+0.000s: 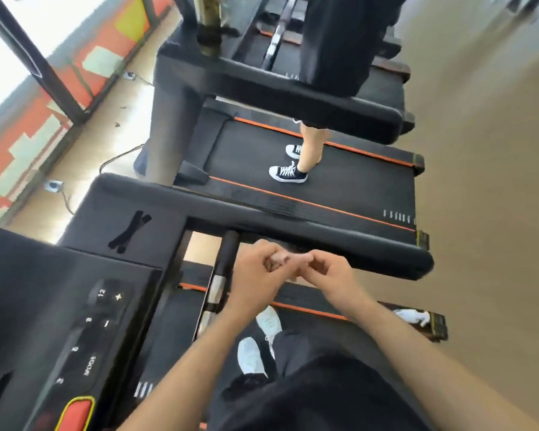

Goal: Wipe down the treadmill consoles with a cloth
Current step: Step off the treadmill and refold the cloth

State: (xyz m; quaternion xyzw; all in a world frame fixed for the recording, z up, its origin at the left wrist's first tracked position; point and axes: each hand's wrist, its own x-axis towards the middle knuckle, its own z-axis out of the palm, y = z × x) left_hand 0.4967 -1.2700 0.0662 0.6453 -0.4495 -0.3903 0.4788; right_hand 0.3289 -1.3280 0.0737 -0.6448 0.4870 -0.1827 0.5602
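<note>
The black treadmill console [59, 337] fills the lower left, with white-marked speed buttons, a MODE key and a red stop key edged in yellow [77, 413]. My left hand [259, 272] and my right hand [327, 272] meet in front of me, above the belt and just right of the handrail grip [223, 269]. The left hand is curled into a fist. The right hand's bent fingertips touch the left knuckles. No cloth shows in either hand. A white crumpled thing [413, 316] lies at the deck's right end; I cannot tell what it is.
I stand on the belt in white shoes [251, 356]. On the neighbouring treadmill [339, 181] another person walks in black sneakers [288, 173]. Its long black arm [293, 219] runs just beyond my hands. Power cables and sockets [53, 185] lie on the floor by the windows.
</note>
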